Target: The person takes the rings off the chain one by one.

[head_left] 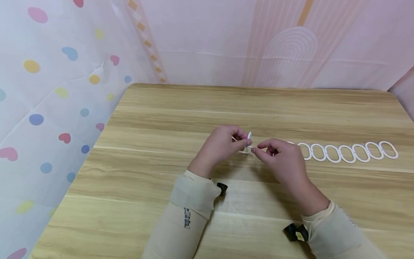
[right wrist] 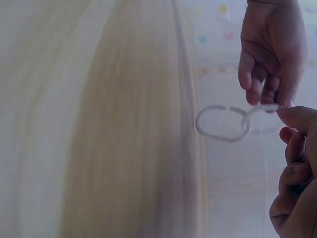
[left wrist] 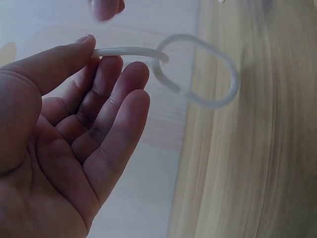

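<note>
My left hand point(head_left: 223, 142) pinches a white oval plastic ring point(left wrist: 126, 51) between thumb and fingertips, above the table. A second white ring point(left wrist: 236, 82) with a small gap in its side hangs linked through the first. Close by on the right is my right hand point(head_left: 288, 158), thumb and forefinger a little apart and the other fingers bent. In the left wrist view its fingertips point(left wrist: 105, 9) are apart from the rings, and nothing shows held in them. To the right, a row of white oval rings point(head_left: 392, 157) lies on the table, its left end partly hidden behind the right hand.
The wood-grain table point(head_left: 155, 201) meets a pink patterned cloth point(head_left: 207, 43) at the back and a dotted cloth point(head_left: 51, 97) at the left. Black devices point(head_left: 222, 189) sit at both beige sleeves point(head_left: 184, 216).
</note>
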{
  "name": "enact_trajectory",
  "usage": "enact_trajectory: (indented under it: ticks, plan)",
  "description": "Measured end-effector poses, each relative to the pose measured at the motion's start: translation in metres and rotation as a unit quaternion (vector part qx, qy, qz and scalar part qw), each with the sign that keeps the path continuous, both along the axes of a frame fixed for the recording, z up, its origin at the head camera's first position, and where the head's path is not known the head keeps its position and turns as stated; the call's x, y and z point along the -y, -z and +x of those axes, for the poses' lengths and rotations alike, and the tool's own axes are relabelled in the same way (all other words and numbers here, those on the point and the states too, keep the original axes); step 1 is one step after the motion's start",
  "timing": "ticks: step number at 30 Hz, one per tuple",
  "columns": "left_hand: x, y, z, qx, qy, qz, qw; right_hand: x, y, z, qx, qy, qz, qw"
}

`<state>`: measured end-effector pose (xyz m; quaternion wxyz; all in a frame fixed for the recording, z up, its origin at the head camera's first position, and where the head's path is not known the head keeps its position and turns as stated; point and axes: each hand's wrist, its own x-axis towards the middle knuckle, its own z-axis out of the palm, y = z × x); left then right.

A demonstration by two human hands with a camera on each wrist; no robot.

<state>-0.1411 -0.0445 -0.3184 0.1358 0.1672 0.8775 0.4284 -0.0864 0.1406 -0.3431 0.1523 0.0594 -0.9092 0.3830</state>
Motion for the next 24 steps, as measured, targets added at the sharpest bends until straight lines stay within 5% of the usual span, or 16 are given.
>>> enact_trajectory:
  ticks: [11,24]
  plan:
    - [-0.004,-0.002,0.003,-0.009,0.001,0.007,0.9999,0.015,0.005,-0.006,-0.011,0.011,0.012,0.9998]
    - [0.004,-0.001,0.001,0.006,-0.025,0.027,0.9993,0.013,0.007,-0.005,-0.015,0.025,-0.048,0.9984]
